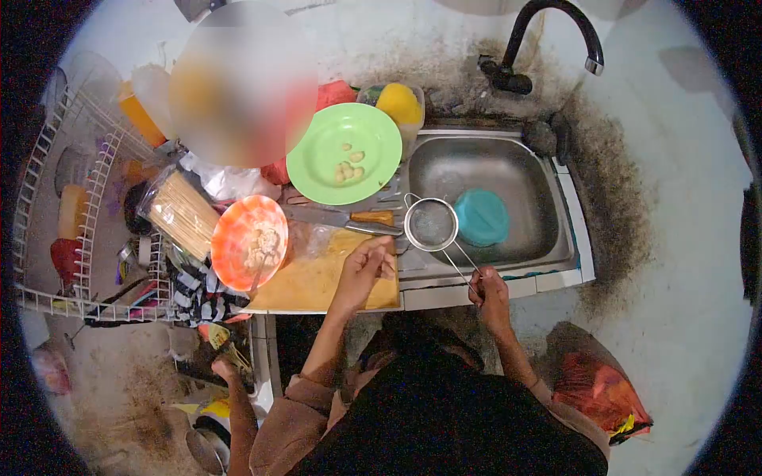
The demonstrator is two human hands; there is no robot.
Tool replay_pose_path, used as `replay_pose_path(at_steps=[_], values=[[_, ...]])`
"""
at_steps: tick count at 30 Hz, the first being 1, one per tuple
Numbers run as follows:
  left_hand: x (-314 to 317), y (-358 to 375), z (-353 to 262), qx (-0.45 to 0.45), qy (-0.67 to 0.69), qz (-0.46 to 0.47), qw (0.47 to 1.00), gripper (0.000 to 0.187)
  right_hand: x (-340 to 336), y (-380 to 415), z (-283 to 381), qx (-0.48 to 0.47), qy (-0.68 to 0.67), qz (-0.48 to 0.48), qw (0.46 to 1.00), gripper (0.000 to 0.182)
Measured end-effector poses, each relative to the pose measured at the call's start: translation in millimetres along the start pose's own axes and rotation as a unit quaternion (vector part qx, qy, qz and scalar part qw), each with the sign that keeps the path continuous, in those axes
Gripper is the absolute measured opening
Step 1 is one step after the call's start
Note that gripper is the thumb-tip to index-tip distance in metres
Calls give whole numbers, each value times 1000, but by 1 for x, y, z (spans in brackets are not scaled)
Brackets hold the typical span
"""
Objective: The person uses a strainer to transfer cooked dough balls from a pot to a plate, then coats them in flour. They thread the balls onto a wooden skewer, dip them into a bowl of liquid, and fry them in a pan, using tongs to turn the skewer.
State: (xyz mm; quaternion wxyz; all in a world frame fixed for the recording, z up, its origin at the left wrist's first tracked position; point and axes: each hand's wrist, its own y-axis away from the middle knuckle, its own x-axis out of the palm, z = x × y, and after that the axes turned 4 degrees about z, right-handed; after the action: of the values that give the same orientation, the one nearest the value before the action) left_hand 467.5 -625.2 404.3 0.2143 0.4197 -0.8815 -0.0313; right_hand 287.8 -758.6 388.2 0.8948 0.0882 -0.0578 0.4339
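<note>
- Your right hand (490, 289) is closing its fingers around the wire handle of the strainer (431, 224), just right of the centre of the frame.
- The strainer is hanging at the centre of the frame, its round mesh appearing over the left edge of the sink (512, 163) and its handle running down and right to your grip.
- Your left hand (365, 268) is hovering left of the strainer, over or near the right end of the cutting board (317, 287); its fingers are bending loosely and standing partly open.
- A turquoise container (486, 218) is sitting in the sink, right of centre, with the strainer's rim partly overlapping it in view.
- A black faucet (556, 9) is arching above the sink at the upper right.
- A green plate (317, 159) is resting above the cutting board at upper centre, carrying several small pale pieces (349, 170).
- A knife with a wooden handle (371, 216) is lying below the green plate, its blade pointing left.
- An orange-and-white bowl (230, 252) is standing left of centre, holding pale food (262, 244) and a utensil.
- A pack of thin sticks (184, 214) is leaning beside that bowl, between it and the white wire rack (87, 301) at the left.
- Another person's hand (224, 369) is showing at the lower left; you cannot tell what its fingers are doing.
- A red bag (595, 389) is slumping at the lower right.
</note>
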Motion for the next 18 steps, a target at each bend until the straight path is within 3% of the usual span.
replay_pose_path(at_steps=[3, 6, 9, 12, 15, 18], values=[[-16, -1, 5, 9, -147, 69, 987, 26, 1, -6, -6, 0, 8, 0, 1000, 36], [-30, 3, -3, -22, -240, 59, 969, 21, 4, -9, -6, 27, 1, 0, 1000, 32], [-22, 15, -6, 91, -116, 28, 989, 23, 3, -13, -7, 42, 19, 47, 998, 33], [-27, 21, -11, 203, -218, 25, 954, 25, 1, -17, -5, 39, 41, 95, 994, 33], [-50, 36, -31, 75, -446, 17, 892, 19, 8, -20, -3, 45, 98, 101, 989, 32], [-70, 44, -49, 180, -381, -21, 906, 17, 26, -20, 1, 13, 106, 109, 988, 30]])
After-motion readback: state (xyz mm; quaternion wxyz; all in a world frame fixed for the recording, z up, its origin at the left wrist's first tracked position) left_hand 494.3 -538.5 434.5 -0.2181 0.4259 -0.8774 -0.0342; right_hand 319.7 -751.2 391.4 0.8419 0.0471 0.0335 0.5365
